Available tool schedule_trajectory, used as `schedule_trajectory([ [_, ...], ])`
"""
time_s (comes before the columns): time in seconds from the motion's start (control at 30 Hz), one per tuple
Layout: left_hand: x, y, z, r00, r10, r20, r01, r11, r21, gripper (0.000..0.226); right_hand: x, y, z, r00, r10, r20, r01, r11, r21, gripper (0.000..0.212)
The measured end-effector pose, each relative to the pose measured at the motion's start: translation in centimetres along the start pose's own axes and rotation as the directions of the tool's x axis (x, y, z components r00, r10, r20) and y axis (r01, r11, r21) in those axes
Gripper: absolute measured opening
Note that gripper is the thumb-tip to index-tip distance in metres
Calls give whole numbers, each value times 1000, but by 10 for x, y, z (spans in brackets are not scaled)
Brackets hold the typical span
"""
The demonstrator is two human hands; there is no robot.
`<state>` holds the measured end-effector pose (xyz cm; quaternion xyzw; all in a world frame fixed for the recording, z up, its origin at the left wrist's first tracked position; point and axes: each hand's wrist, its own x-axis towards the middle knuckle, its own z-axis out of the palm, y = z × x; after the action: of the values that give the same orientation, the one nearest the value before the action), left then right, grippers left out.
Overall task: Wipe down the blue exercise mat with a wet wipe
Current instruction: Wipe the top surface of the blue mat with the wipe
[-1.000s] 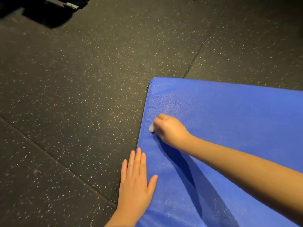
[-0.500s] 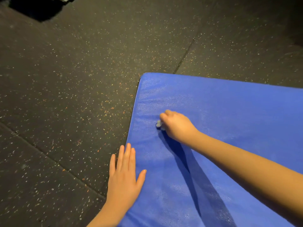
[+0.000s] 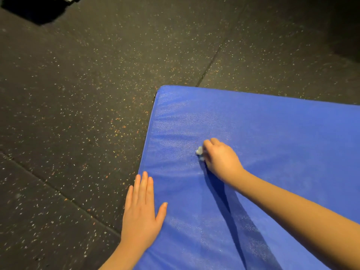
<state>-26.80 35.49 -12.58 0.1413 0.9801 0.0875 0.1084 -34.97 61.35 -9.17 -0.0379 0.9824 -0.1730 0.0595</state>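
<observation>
Two hands work at one corner of the mat (image 3: 272, 133), which lies flat on the floor (image 3: 78, 94) and fills the space under and beyond both of them. The left hand (image 3: 141, 217) lies flat and released, fingers straight and close together and the thumb spread out to the side. Its palm and thumb rest on the mat's near edge, while the outer fingers hang over the edge above the floor. The right hand (image 3: 221, 158) is further out on the mat, ahead of the left hand and to its right, well apart from it. Its fingers are curled round a small, bunched-up wipe (image 3: 199, 152) (pale, and mostly hidden by the fingers). The wipe pokes out on the side nearest the mat's edge and is pressed onto the blue surface. The right forearm reaches in across the mat from the lower right and casts a dark shadow on it beneath the arm.

Beyond the right hand the mat ends in a rounded corner. The floor is dark speckled rubber, and a seam (image 3: 211, 61) in it runs away past that corner. Another seam (image 3: 58, 191) crosses the floor to the left of the left hand.
</observation>
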Motion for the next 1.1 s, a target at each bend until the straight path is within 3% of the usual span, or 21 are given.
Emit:
schedule_trajectory([
  [0.07,1,0,-1,1000,-2,0,2,1000,3,74,-18,-7,2,969,-181,169,175,983,52,20],
  [0.1,1,0,-1,1000,-1,-3,1,1000,7,74,-18,-3,0,960,-225,169,225,974,18,25],
  [0.17,1,0,0,1000,3,-7,-3,1000,15,74,-8,14,-8,996,-66,58,69,996,-62,17],
  [0.23,0,-1,0,1000,3,-9,-3,1000,21,73,-5,33,-14,984,154,-86,-158,987,-40,9],
  [0.27,0,-1,0,1000,1,-10,-1,1000,23,73,-9,37,-13,974,192,-119,-196,980,-24,9],
  [0.3,1,-1,0,1000,-1,-10,1,1000,23,73,-15,35,-15,981,167,-98,-167,986,4,7],
  [0.37,2,1,-2,1000,-1,-10,1,1000,25,73,-35,26,-13,997,-29,76,28,1000,12,6],
  [0.43,3,2,-3,1000,1,-13,0,1000,29,73,-48,24,-13,959,-190,211,202,979,-39,16],
  [0.5,3,3,-4,1000,3,-6,-2,999,35,74,-46,35,-15,981,-156,115,170,978,-119,35],
  [0.53,3,3,-5,1000,3,-4,-3,999,38,74,-45,42,-15,998,-58,10,59,991,-122,39],
  [0.63,4,5,-8,1000,-6,4,6,999,53,74,-57,45,-9,964,171,-205,-176,984,-7,31],
  [0.67,4,6,-9,1000,-11,7,11,998,64,75,-66,39,-5,971,142,-194,-145,989,-2,31],
  [0.8,3,7,-13,999,-32,21,29,995,99,74,-103,25,6,968,-246,-39,239,962,-136,33],
  [0.87,1,10,-16,999,-46,24,44,994,103,72,-104,35,2,982,-175,-76,160,973,-168,32],
  [0.97,-11,20,-18,998,-44,33,41,996,76,67,-106,40,4,964,105,-246,-119,992,-40,30],
  [1.03,-28,26,-15,999,-1,46,-2,998,63,65,-120,27,12,960,68,-271,-69,998,5,26],
  [1.1,-46,27,-12,997,40,63,-43,998,50,66,-142,16,18,980,-85,-181,88,996,12,26],
])
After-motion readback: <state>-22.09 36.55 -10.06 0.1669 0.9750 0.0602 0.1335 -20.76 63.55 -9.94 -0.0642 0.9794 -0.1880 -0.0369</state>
